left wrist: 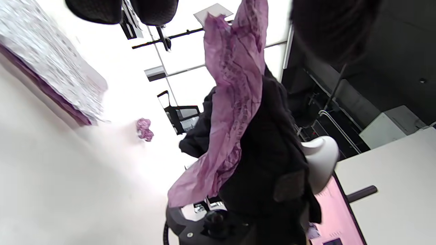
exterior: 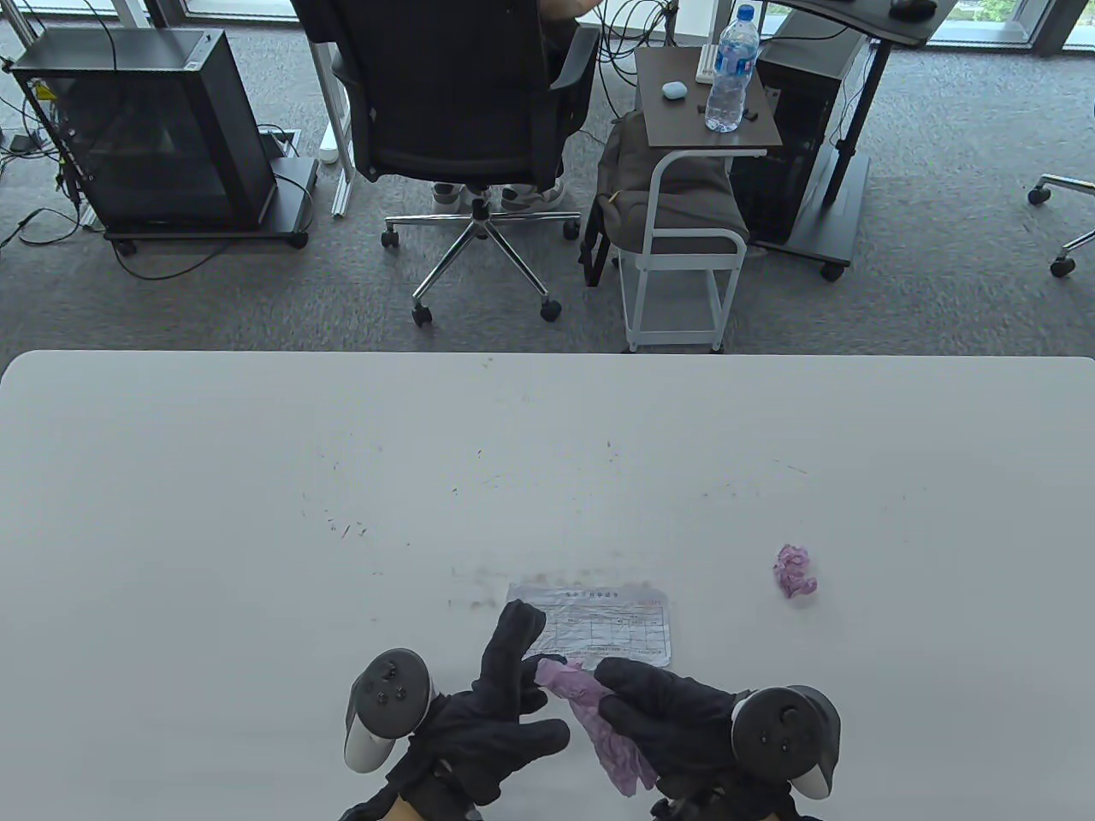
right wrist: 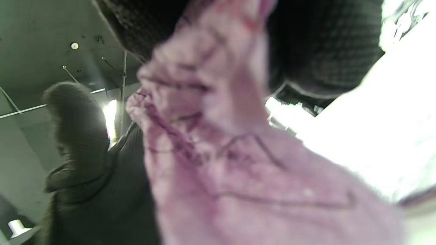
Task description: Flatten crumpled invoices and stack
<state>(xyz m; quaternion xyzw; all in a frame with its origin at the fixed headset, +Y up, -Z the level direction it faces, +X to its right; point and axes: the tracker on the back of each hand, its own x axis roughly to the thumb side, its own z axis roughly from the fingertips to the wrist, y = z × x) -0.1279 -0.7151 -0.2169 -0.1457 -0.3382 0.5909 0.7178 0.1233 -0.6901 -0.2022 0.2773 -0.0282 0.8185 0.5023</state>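
A half-unfolded, creased pink invoice [exterior: 603, 731] hangs above the table's near edge between both gloved hands. My left hand [exterior: 532, 676] pinches its upper end, while my right hand [exterior: 629, 688] grips its middle from the right. The left wrist view shows the pink invoice [left wrist: 231, 102] dangling in front of the right glove [left wrist: 272, 163]. It fills the right wrist view as a blurred pink invoice [right wrist: 238, 163]. Just beyond the hands a flattened white invoice [exterior: 603, 623] lies on the table. In the left wrist view a purple sheet edge shows under this white invoice [left wrist: 51, 64].
A pink crumpled ball [exterior: 796, 571] sits alone on the white table [exterior: 257, 513] to the right, and the same ball [left wrist: 144, 128] shows in the left wrist view. Beyond the far edge stand an office chair [exterior: 462, 103] and a side table [exterior: 684, 214].
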